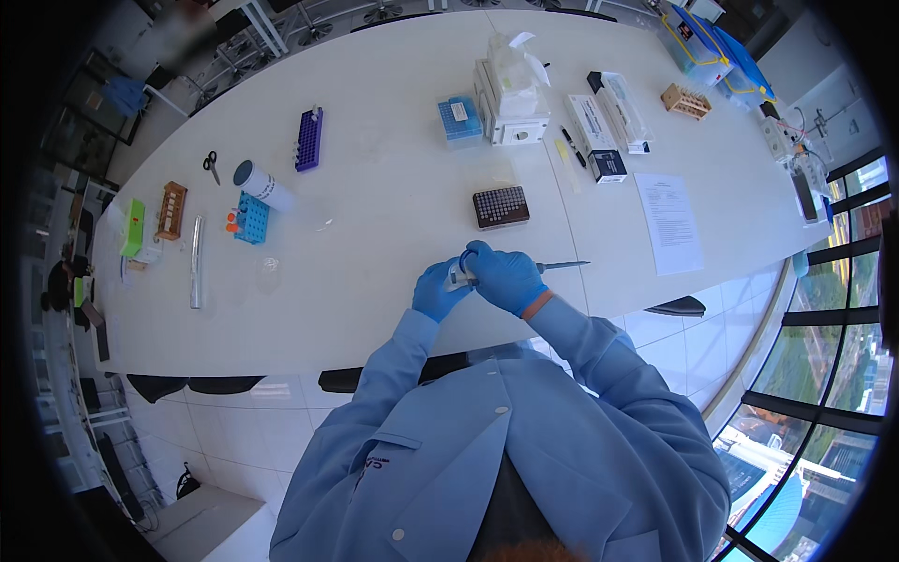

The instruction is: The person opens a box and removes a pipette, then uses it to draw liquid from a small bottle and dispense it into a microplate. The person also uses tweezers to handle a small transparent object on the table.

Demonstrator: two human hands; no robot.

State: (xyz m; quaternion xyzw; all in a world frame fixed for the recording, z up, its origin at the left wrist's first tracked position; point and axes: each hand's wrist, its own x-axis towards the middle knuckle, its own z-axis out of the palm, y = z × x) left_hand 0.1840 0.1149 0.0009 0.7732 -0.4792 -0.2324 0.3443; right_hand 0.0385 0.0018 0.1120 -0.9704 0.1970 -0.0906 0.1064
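Both my hands, in blue gloves, are together over the near edge of a white table. My left hand [439, 289] is closed around a small clear and white container [458, 275], largely covered by the fingers. In my right hand [507, 278] is a micropipette [562, 265], its tapered shaft pointing right; its handle is mostly hidden. The right fingers touch the blue-rimmed top of the container. Just beyond the hands lies a dark rack filled with pipette tips [500, 206].
Farther back stand a blue tip box [460, 119] and white boxes [516, 126]. At right lie a printed sheet [668, 223] and a glove-type carton [597, 140]. On the left are a purple tube rack [309, 140], a blue rack [253, 218], a white cylindrical container [263, 184] and scissors [211, 166].
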